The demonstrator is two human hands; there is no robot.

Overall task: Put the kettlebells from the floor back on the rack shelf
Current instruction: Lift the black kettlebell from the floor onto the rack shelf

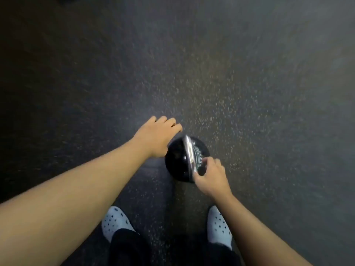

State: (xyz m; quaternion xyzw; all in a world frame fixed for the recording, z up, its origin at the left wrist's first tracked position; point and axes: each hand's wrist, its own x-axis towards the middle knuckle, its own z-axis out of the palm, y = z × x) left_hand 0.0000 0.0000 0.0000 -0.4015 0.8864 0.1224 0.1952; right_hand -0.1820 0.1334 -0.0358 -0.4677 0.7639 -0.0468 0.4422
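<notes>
**Reaching for a lone kettlebell on the gym floor**

Bending over the dark speckled rubber floor (230,83), you have one round black kettlebell with a polished steel handle (187,160) standing just ahead of your pale perforated clogs (115,220). Your right hand (212,176) is curled at the near end of the handle, fingers touching the metal, though blur makes it hard to tell whether the grip has fully closed. Your left hand (158,136) hangs just beside the bell's far left edge, fingers loosely bent and holding nothing. No rack shelf is in view. Judging by its solid, compact form, the bell will be heavy and rigid, and the shiny handle may be slick; take it at the middle of the bar with a full wrap, and bring the free hand in as support if the weight pulls to one side
</notes>
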